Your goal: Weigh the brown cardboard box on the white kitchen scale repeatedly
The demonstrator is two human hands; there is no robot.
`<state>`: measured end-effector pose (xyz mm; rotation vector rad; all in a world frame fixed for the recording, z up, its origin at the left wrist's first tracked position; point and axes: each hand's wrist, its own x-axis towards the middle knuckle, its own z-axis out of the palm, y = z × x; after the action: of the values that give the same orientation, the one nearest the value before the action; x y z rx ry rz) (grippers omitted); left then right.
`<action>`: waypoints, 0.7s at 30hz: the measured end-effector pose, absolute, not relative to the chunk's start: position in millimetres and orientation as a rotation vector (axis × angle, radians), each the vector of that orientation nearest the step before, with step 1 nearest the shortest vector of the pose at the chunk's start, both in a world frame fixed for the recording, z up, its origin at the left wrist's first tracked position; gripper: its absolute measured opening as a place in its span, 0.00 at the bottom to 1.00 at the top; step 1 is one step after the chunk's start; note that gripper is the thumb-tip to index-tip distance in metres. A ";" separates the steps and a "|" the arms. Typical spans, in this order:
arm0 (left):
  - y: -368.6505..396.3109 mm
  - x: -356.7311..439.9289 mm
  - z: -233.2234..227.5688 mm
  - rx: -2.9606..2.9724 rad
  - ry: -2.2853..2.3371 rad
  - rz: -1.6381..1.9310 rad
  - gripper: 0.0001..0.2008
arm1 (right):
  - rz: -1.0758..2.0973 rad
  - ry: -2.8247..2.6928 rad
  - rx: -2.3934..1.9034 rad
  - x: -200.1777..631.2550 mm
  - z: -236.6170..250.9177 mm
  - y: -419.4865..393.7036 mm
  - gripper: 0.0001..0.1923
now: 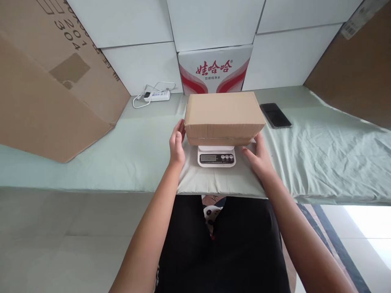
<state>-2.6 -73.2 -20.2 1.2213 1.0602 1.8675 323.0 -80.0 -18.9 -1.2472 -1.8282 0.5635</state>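
Apparently I'm seating the box [225,110] on the scale [216,159] — left hand [177,144] and right hand [259,158] half-open at its sides (firm hold: can't tell). Next move likely calls for even release.

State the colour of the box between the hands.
The box is light brown, clearest in the head view.

Plain brown cardboard box [224,110] is just sitting shut on a little white scale [216,158] that's poking out at 6 o'clock.

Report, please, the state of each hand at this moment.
Left hand: open, at the left side of the small cardboard box.
Right hand: open, at its lower right edge; firm contact cannot be told.
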 end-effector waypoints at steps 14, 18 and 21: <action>-75.2 -2.5 -17.7 1.227 1.069 1.809 0.48 | 0.521 -1.972 -1.475 315.5 -22.8 -76.0 0.40; -75.0 -1.4 -16.2 1.229 1.066 1.816 0.47 | 0.572 -1.895 -1.414 316.5 -22.4 -76.9 0.39; -76.4 1.6 -12.3 1.258 1.065 1.806 0.44 | 0.662 -1.742 -1.267 315.9 -17.7 -78.8 0.40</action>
<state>1.6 -76.4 -12.3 1.2576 1.0647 1.8061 315.9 -78.8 -17.7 -1.2673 -1.7417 0.6622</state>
